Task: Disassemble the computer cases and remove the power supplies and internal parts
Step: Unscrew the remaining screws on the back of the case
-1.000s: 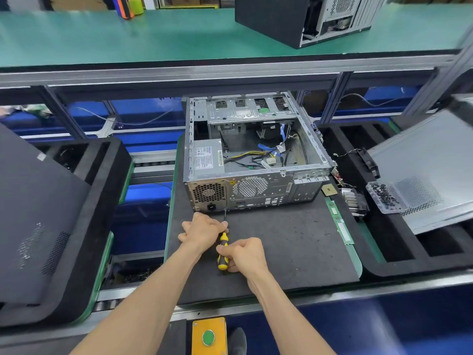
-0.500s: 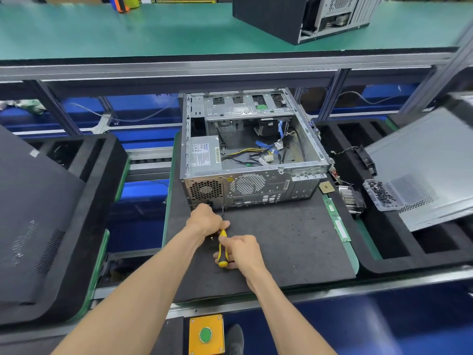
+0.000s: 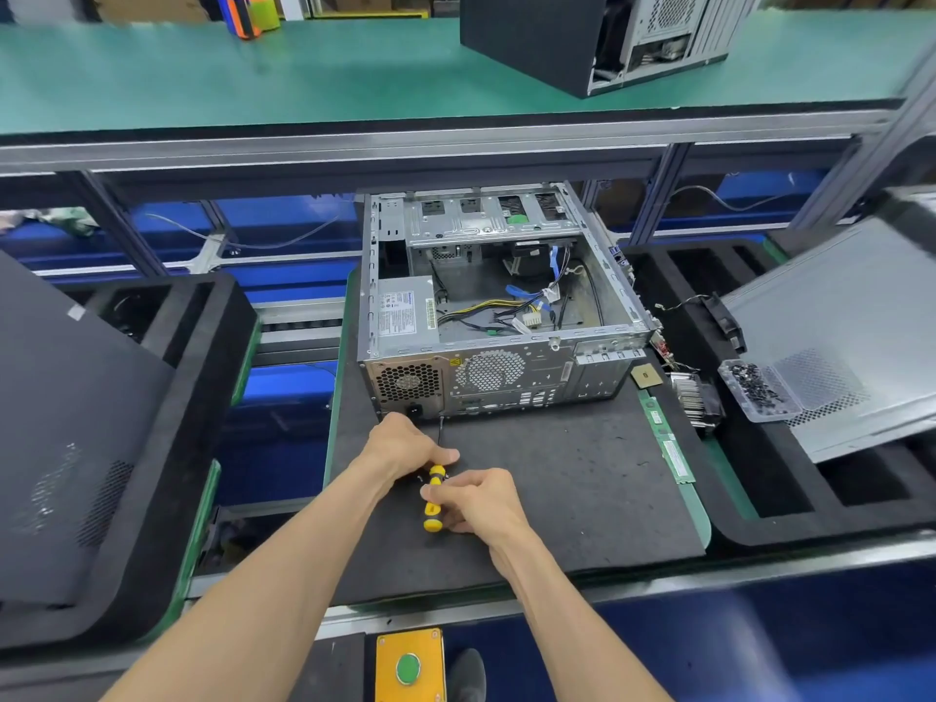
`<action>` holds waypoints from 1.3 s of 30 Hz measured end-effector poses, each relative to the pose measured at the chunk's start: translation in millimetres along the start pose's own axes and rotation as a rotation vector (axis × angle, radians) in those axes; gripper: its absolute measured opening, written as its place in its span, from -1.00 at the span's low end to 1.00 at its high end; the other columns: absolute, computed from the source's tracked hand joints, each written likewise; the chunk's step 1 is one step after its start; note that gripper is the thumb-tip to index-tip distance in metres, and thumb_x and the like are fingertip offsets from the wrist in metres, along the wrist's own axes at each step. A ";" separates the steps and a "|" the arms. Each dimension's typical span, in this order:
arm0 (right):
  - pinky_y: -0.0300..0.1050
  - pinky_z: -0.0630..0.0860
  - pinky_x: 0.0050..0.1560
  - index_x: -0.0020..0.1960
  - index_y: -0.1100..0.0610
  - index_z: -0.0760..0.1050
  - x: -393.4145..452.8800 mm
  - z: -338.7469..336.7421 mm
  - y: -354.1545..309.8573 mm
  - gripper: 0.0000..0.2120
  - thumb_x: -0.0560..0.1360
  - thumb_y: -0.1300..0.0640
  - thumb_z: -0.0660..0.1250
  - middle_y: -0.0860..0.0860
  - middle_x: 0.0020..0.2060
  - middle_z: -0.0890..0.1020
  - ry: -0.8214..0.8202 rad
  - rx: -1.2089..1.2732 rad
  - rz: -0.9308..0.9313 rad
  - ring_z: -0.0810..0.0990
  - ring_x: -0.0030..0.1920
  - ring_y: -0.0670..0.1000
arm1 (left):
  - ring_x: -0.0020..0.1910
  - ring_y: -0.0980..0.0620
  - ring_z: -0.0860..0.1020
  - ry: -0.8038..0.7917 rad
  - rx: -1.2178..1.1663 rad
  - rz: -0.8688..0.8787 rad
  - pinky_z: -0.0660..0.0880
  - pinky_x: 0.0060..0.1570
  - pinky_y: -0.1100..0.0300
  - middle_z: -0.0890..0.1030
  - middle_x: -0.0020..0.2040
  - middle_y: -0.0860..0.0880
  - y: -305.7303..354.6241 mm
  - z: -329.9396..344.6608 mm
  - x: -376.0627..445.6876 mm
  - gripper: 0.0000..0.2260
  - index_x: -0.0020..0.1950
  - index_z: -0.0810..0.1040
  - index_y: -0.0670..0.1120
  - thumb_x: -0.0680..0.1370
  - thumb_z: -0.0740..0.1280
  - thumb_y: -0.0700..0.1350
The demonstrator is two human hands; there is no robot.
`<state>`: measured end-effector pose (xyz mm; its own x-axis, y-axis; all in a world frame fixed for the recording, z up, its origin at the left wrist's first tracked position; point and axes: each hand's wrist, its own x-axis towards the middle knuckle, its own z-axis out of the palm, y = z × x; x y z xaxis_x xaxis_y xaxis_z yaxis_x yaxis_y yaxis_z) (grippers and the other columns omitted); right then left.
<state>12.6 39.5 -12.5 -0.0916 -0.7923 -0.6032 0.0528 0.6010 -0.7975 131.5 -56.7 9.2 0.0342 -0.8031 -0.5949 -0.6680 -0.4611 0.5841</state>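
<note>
An open grey steel computer case (image 3: 499, 316) lies on its side in the middle of a black foam mat (image 3: 582, 494), its perforated rear panel facing near. Inside at the near left sits a grey boxed power supply (image 3: 405, 314) with a white label whose print is too small to read; yellow, black and blue cables (image 3: 511, 309) trail across the case floor. A yellow triangular warning sticker (image 3: 455, 362) shows on the rear panel.

The left hand (image 3: 405, 448) curls around the shaft end of a yellow-and-black-handled screwdriver (image 3: 433, 496), whose tip points at the lower rear edge of the case. The right hand (image 3: 478, 501) grasps the handle.

The mat has bare room to the right and near the hands. Right of it, a black foam tray (image 3: 759, 494) carries a tilted grey metal side panel (image 3: 851, 336) and a clear plastic box of dark screws (image 3: 757, 390). To the left lies a dark panel (image 3: 66, 428). A green-topped bench (image 3: 202, 73) crosses the far side, carrying another black computer tower (image 3: 547, 32).
</note>
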 end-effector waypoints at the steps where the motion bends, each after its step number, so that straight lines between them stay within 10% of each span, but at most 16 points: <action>1: -0.05 0.68 -0.13 -0.09 0.19 0.68 0.9 0.7 0.8 -0.77 0.36 0.10 0.61 0.08 -0.30 0.73 0.001 0.000 -0.002 0.68 -0.37 0.00 | -0.06 -0.08 0.62 0.000 0.014 -0.002 0.45 -0.15 0.13 0.65 -0.16 -0.19 1.5 1.4 -0.3 -0.65 -0.18 0.63 -0.18 0.29 0.67 0.02; 9: -0.12 0.63 -0.13 0.04 0.20 0.61 2.7 -2.9 -0.3 -0.81 0.54 0.09 0.38 0.08 -0.18 0.76 -0.104 0.051 0.033 0.75 -0.17 0.07 | -0.45 0.03 0.40 -0.020 -0.058 -0.036 0.28 -0.50 0.26 0.48 -0.61 0.06 16.8 14.5 1.8 -0.82 -0.27 0.58 -0.19 0.52 0.43 -0.21; 20: -0.17 0.55 -0.40 0.08 0.41 0.57 -4.8 -8.1 -6.4 -0.72 0.62 0.18 0.27 0.20 -0.31 0.69 -0.161 -0.090 0.078 0.56 -0.53 0.03 | -0.49 0.14 0.43 0.018 -0.171 0.022 0.41 -0.42 0.32 0.72 -0.29 0.01 -3.2 17.9 8.0 -0.87 -0.16 0.72 -0.17 0.53 0.44 -0.15; 39: -0.15 0.64 -0.27 0.10 0.33 0.53 -7.6 -8.9 -14.1 -0.76 0.69 0.25 0.12 0.16 -0.31 0.67 -0.196 -0.013 0.151 0.64 -0.45 0.04 | -0.40 0.10 0.41 0.033 -0.268 0.087 0.45 -0.29 0.25 0.72 -0.29 -0.01 -11.1 23.9 14.9 -0.82 -0.30 0.73 -0.13 0.51 0.49 -0.15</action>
<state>3.7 37.9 3.4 0.1111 -0.6978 -0.7076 0.0383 0.7145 -0.6986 121.7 -54.5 -19.4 0.0126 -0.8542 -0.5199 -0.4493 -0.4693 0.7602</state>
